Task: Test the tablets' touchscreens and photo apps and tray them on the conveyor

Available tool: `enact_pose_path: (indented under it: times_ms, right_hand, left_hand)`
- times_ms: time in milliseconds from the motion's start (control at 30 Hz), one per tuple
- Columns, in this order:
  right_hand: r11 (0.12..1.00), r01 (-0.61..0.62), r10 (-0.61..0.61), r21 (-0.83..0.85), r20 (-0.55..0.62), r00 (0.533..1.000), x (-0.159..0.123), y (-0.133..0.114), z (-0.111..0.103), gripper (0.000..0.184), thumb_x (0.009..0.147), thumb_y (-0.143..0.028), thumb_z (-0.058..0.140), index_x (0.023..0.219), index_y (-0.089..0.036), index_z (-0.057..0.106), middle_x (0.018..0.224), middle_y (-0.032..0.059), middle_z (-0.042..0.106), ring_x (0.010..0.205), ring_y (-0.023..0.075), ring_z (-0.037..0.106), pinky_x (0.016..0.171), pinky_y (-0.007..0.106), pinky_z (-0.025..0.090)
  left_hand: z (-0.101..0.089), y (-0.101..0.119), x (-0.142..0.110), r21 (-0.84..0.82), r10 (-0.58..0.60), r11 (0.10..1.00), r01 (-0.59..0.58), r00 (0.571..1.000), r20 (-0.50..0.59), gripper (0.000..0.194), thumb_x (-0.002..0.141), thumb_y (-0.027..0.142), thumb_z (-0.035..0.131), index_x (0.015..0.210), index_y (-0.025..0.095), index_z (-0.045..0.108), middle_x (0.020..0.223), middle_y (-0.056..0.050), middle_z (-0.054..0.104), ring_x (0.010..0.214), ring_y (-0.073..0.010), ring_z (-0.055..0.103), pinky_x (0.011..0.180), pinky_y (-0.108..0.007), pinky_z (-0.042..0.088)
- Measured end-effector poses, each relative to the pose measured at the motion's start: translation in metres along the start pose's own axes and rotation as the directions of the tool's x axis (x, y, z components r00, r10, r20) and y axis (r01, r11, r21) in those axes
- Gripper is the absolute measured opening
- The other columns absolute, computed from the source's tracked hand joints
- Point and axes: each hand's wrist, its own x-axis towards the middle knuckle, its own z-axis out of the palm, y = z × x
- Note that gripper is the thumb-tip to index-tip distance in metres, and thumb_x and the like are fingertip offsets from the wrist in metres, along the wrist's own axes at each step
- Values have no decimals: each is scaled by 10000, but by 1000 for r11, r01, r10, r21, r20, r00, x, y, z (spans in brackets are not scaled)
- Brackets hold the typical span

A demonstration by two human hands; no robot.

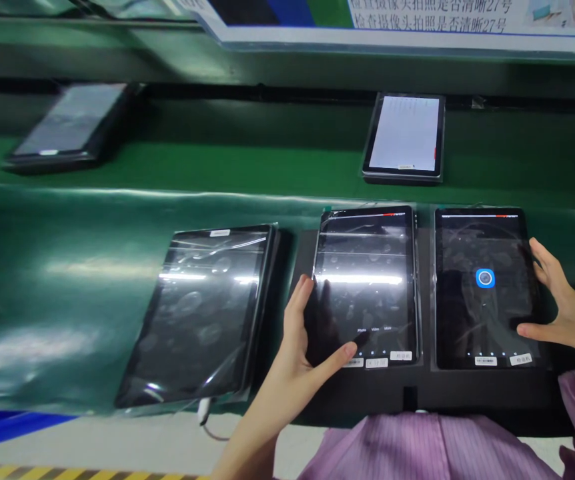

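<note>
Two tablets in clear film lie side by side in front of me on a black mat. My left hand [302, 340] grips the left tablet [365, 267], fingers along its left edge and thumb over its lower screen. That screen shows a camera view with "Photo" and "Video" labels. My right hand [557, 300] holds the right tablet [487, 313] by its right edge, thumb on the glass and fingertips partly hidden. A blue camera icon glows on this one's dark screen. Small white labels are stuck along the bottom of both.
Left of the mat [362, 397], a dark-screened tablet [202, 313] lies askew near a white cable plug [204, 410]. On the green belt [247, 160] behind are a white-screened tablet [405, 133] and a blurred tablet [70, 123]. A printed sign [287, 37] hangs above.
</note>
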Motion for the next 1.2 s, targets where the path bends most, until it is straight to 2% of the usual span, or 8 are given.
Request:
enact_pose_path:
  times_ms: [233, 467, 600, 800, 1067, 1200]
  right_hand:
    - [999, -26, 26, 21, 7, 1000, -1, -6, 0, 1328, 757, -640, 869, 1682, -383, -49, 1768, 130, 139, 1605, 463, 148, 1235, 664, 352]
    - [1000, -18, 18, 2, 0, 1000, -1, -5, -1, 1314, 779, -621, 868, 1684, -393, -57, 1785, 108, 70, 1608, 446, 155, 1246, 651, 331]
    - [1000, -27, 27, 15, 10, 1000, 0, -9, -1, 1319, 773, -638, 864, 1684, -378, -53, 1781, 121, 91, 1610, 447, 133, 1242, 646, 350]
    - [1000, -31, 31, 4, 8, 999, 0, -9, -1, 1308, 780, -643, 855, 1685, -398, -58, 1781, 105, 116, 1609, 442, 135, 1249, 659, 320]
    - [999, -42, 42, -34, 4, 999, -1, -4, -1, 1285, 801, -667, 825, 1681, -418, -77, 1775, 107, 142, 1602, 460, 167, 1238, 695, 312]
    - [999, -14, 13, -37, -24, 1000, 0, -5, -3, 1254, 811, -670, 815, 1683, -409, -46, 1779, 96, 108, 1600, 459, 196, 1225, 675, 374]
  left_hand:
    - [2, 2, 0, -6, -20, 1000, 20, 999, -27, 1015, 916, 563, 726, 1697, 350, 113, 1810, -98, 80, 1662, -367, 67, 1327, -618, 81]
    - [2, 2, 1, 2, -20, 1000, 20, 1000, -14, 990, 923, 557, 718, 1690, 368, 121, 1811, -85, 72, 1663, -363, 48, 1329, -606, 122]
    - [3, 1, 1, 0, -12, 1000, 12, 1000, -17, 988, 928, 554, 713, 1692, 350, 120, 1810, -103, 70, 1664, -356, 44, 1328, -609, 108]
    - [2, 2, 2, -15, -3, 1000, 3, 1000, -18, 979, 925, 553, 715, 1690, 351, 139, 1810, -99, 80, 1666, -344, 48, 1328, -607, 67]
    - [-7, -4, 2, -147, -22, 989, 22, 1000, 4, 916, 939, 497, 720, 1682, 401, 193, 1813, -41, 111, 1663, -350, 77, 1331, -612, 103]
    - [-13, -7, 3, -212, 13, 977, -7, 1000, 24, 879, 924, 436, 744, 1660, 448, 264, 1808, -1, 144, 1658, -362, 103, 1333, -612, 137]
